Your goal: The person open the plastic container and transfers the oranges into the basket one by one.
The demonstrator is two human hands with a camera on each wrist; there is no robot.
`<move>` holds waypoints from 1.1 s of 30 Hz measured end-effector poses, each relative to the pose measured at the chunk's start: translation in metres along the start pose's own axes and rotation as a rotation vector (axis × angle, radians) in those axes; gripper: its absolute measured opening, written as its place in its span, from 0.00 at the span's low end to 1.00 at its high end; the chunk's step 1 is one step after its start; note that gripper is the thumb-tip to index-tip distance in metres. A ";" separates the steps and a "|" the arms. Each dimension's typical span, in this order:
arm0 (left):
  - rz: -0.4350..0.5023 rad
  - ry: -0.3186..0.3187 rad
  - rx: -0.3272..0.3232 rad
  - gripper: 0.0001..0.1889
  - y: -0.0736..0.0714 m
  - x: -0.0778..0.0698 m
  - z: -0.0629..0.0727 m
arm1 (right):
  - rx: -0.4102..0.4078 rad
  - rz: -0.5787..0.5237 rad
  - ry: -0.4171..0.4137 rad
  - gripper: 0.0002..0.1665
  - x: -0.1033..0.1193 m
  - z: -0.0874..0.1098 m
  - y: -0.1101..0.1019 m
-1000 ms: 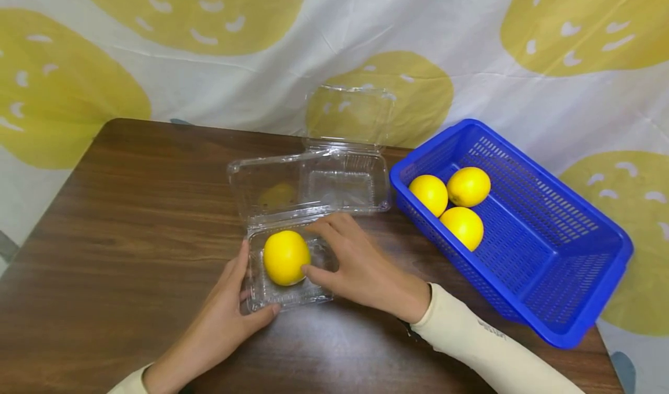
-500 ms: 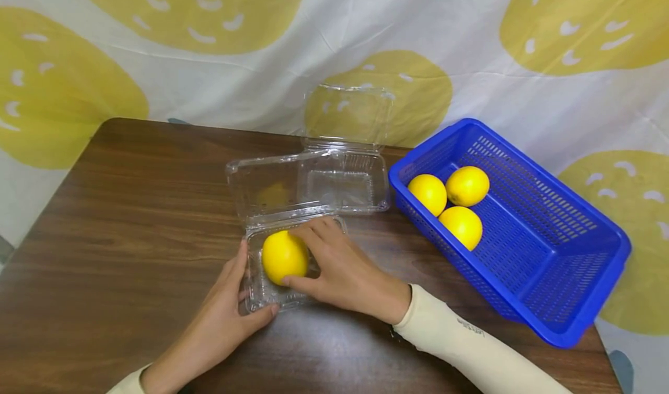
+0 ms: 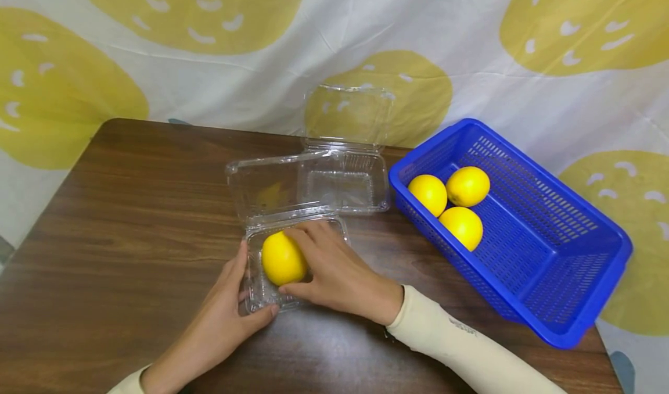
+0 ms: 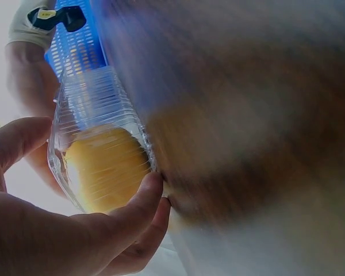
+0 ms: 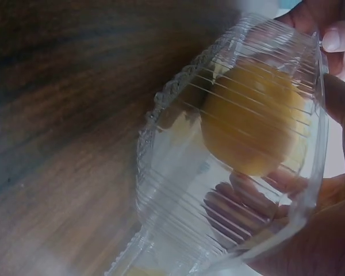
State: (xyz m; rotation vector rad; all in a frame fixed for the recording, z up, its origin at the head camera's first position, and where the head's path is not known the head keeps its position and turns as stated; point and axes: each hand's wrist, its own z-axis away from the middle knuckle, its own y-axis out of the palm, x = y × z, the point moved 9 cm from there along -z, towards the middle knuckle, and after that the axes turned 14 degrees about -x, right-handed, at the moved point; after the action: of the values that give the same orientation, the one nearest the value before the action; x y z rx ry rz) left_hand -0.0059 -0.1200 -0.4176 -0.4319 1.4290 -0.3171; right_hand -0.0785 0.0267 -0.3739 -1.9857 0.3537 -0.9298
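Note:
A plump yellow lemon (image 3: 283, 259) sits in the left part of a clear plastic clamshell box (image 3: 253, 294), whose lid (image 3: 266, 187) stands up at the back. My right hand (image 3: 334, 266) reaches into the box and grips the lemon from its right side, thumb in front and fingers behind. At the box's front left corner my left hand (image 3: 225, 310) holds the wall. In the left wrist view its thumb is at the rim and its fingers are low on the side. Through the ribbed wall (image 5: 178, 190) in the right wrist view, the right fingers show beside the lemon.
Behind, a second clear clamshell box (image 3: 345, 187) stands with its lid up, partly overlapped by the nearer lid. To the right, a blue plastic basket (image 3: 522, 289) holds 3 more lemons (image 3: 461, 228). A patterned cloth (image 3: 219, 86) hangs behind the brown table (image 3: 130, 219).
My right hand has moved left, from the lemon's right edge to a grip around it. The lemon has turned slightly in the box. My left hand stays at the corner.

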 end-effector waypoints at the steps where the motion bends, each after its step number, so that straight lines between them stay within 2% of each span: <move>1: 0.000 -0.002 0.001 0.65 0.000 0.000 0.000 | 0.002 0.005 -0.003 0.54 0.000 0.000 0.001; 9: 0.005 -0.010 0.002 0.65 0.000 0.001 0.001 | 0.034 0.022 -0.021 0.54 0.001 0.001 0.012; 17: -0.001 -0.053 0.025 0.67 0.003 0.005 0.001 | 0.054 0.016 -0.014 0.55 0.003 0.001 0.018; 33: -0.017 -0.031 0.015 0.66 0.002 0.004 0.002 | 0.060 -0.019 0.034 0.52 0.004 0.000 0.024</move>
State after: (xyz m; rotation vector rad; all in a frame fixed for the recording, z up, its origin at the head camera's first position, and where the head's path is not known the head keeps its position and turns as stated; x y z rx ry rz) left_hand -0.0038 -0.1204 -0.4219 -0.4355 1.3928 -0.3332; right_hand -0.0738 0.0107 -0.3920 -1.9234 0.3232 -0.9758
